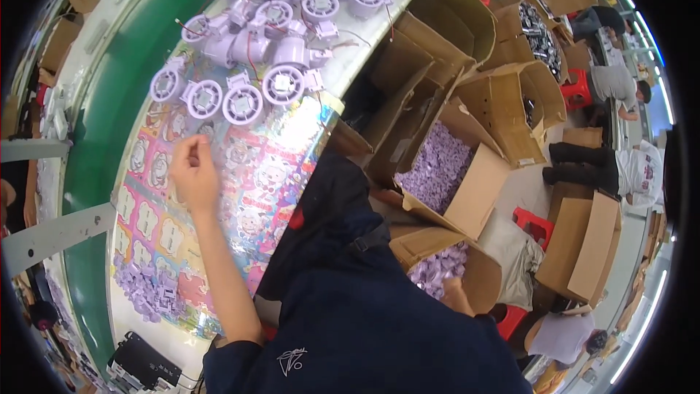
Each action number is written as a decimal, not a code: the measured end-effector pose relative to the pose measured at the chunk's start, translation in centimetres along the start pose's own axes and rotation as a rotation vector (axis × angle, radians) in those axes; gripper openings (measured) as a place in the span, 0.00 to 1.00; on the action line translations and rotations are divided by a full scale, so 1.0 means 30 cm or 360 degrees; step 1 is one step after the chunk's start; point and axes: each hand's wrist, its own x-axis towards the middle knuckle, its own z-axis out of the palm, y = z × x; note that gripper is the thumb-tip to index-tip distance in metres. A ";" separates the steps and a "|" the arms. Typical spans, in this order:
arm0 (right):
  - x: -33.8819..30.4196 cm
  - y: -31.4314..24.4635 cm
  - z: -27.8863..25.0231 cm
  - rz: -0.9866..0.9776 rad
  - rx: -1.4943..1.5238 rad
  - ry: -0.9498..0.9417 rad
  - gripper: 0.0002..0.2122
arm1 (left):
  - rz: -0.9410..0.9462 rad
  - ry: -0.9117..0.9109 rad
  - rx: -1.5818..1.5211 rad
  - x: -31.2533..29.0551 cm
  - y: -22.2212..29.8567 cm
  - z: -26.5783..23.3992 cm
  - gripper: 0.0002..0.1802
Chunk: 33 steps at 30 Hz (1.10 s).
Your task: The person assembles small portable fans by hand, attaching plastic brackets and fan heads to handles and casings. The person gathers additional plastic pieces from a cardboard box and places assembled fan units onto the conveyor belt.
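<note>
Picking is apparently under way: the right hand is placed at small purple parts in a carton, its finger state indiscernible, the left hand is loosely curled over a patterned mat, any grip untellable, and a secure pinch is required next.

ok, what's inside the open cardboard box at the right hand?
A pile of small light-purple parts shows inside the open cardboard box. The right hand and dark shirt block some of the view; the box's bottom and anything under the top layer are hidden.
</note>
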 end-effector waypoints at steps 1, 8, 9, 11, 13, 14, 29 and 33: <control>-0.041 -0.362 0.090 0.0342 0.1020 0.0035 0.15 | 0.0150 0.0032 0.0092 0.012 0.105 -0.027 0.06; -0.135 -0.012 0.114 0.0511 0.0943 0.0179 0.14 | 0.0076 -0.0020 0.0060 0.013 0.050 -0.067 0.05; -0.145 0.018 0.093 0.0554 0.0968 0.0189 0.14 | 0.0076 0.0001 0.0060 0.011 0.054 -0.064 0.05; -0.129 0.038 0.045 0.0606 0.1012 0.0181 0.14 | 0.0080 0.0010 -0.0005 0.010 0.045 -0.060 0.05; -0.060 0.049 -0.019 0.0645 0.1048 0.0205 0.14 | 0.0144 -0.0012 0.0012 0.013 0.018 -0.065 0.04; -0.015 0.028 -0.050 0.0663 0.1066 0.0213 0.14 | 0.0190 -0.0022 0.0017 0.014 0.020 -0.059 0.04; 0.186 -0.801 -1.084 0.0449 0.1647 0.1371 0.12 | 0.0200 0.0042 -0.0159 0.006 0.077 -0.051 0.03; 0.167 -1.184 -1.558 -0.0578 0.1845 0.1495 0.05 | 0.0135 -0.0015 -0.0191 0.004 0.071 -0.058 0.03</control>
